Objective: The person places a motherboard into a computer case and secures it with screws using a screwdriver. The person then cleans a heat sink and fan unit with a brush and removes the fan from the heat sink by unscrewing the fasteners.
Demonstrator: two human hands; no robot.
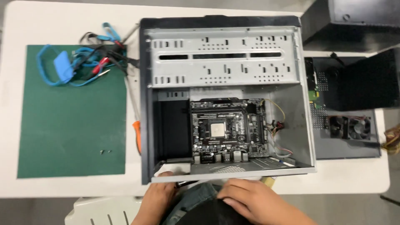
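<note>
From the head camera I see an open steel computer case lying mid-frame on the white bench, its perforated drive cage at the top. Inside, low in the case, sits a black square motherboard with a bare metallic processor at its centre. My left hand touches the case's bottom edge; I cannot tell its grip. My right hand rests flat and released on dark fabric at bottom centre. A matte green mat lies left.
</note>
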